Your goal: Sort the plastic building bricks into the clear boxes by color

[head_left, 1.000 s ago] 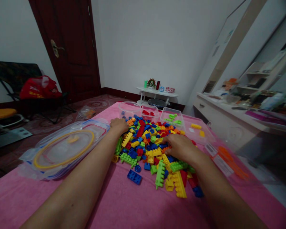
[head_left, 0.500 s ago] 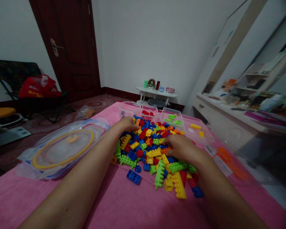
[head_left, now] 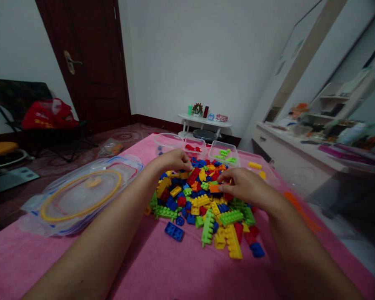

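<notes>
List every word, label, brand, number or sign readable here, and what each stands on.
No text can be read.
Red bag: yellow and pale printing, too blurred to read.
Toy blocks: no lettering can be made out.
Items on the white dresser: too blurred to tell whether they bear any text.

Plastic building blocks (head_left: 200, 201) in red, blue, yellow, green and orange lay jumbled in a loose heap, studs facing every which way. An orange block (head_left: 214, 188) sat at the right hand's (head_left: 248, 185) fingertips; I couldn't tell whether it was gripped. More blocks lay beneath the left hand's (head_left: 176, 159) curled fingers. A flat blue block (head_left: 174, 231) rested apart, just off the near edge.
</notes>
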{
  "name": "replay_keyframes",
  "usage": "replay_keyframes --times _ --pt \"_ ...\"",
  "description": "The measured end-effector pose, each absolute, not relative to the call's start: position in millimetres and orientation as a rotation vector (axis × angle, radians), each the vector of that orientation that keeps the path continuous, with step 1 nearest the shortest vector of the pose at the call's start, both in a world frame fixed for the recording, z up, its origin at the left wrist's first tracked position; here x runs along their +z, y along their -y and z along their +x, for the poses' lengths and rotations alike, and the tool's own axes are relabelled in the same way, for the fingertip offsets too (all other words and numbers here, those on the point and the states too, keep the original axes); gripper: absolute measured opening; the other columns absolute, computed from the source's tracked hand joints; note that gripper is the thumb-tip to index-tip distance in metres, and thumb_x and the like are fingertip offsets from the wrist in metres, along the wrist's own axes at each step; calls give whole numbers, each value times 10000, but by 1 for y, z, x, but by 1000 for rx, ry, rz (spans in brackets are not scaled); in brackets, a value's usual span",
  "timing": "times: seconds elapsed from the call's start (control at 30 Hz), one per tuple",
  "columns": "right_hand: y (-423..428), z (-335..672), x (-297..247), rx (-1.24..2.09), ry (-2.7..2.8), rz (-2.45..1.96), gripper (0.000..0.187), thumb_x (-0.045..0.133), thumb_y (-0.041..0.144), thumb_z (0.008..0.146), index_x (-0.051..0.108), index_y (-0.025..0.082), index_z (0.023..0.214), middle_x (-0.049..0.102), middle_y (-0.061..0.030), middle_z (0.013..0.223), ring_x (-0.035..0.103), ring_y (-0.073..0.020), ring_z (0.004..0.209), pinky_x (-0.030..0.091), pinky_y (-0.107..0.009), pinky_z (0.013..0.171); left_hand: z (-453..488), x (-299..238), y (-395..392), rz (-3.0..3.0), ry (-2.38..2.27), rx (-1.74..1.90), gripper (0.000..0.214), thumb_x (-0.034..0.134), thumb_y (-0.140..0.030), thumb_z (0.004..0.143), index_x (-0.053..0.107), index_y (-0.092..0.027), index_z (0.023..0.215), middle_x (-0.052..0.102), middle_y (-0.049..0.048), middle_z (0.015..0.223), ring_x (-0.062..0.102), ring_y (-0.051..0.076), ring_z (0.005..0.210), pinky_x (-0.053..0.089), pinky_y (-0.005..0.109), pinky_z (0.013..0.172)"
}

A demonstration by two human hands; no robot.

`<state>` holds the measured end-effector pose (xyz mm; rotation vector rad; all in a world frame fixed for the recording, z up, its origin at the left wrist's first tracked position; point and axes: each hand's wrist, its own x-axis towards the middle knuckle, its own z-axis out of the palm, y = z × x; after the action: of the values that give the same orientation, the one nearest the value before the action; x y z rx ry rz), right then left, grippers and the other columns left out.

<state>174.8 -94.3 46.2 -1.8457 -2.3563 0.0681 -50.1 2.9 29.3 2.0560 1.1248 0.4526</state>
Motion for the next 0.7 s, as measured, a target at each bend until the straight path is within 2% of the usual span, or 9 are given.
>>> replay_keyframes --times 0.13,0.27,0.33,0.43,0.53,0.6,0.7 --pt "94 173 47 214 2307 -1677 191 601 324 755 714 239 883 703 -28 868 621 -180 765 420 -247 597 -44 39 8 2210 -915 299 55 712 -209 595 729 -176 635 684 6 608 566 116 560 393 188 539" --pt "92 175 44 301 2299 -1617 193 594 303 749 713 227 880 706 -23 848 621 -166 730 423 -239 591 -30 43 30 2335 -789 32 141 761 -258 550 739 -224 685 716 9 687 603 147 586 410 205 537" --pt "89 180 44 265 2251 -1655 198 589 309 746 718 219 867 708 -30 835 616 -162 697 420 -242 577 -17 41 44 2456 -805 -23 165 789 -286 512 723 -226 650 707 18 672 594 158 562 418 225 535" --pt "87 190 48 162 2164 -1701 204 598 314 730 728 209 848 710 -34 813 612 -166 686 417 -248 577 4 31 61 2679 -954 139 230 832 -292 411 660 -197 530 644 62 580 604 220 582 468 307 600" --pt "87 198 53 95 2084 -1711 209 607 323 722 731 200 837 707 -31 773 604 -162 658 408 -249 562 19 18 70 2719 -1062 360 303 853 -220 334 579 -186 457 565 73 509 626 292 671 495 403 681" --pt "87 200 54 74 2052 -1720 209 605 331 723 730 195 822 703 -33 756 597 -158 639 402 -250 552 22 14 69 2691 -1114 369 325 852 -212 338 544 -183 439 535 73 484 627 322 701 495 438 694" --pt "85 202 52 31 1977 -1750 217 608 337 719 727 186 821 701 -45 764 593 -160 638 403 -254 551 15 17 60 2609 -1115 266 269 797 -277 473 549 -174 453 531 62 478 619 287 648 497 394 661"
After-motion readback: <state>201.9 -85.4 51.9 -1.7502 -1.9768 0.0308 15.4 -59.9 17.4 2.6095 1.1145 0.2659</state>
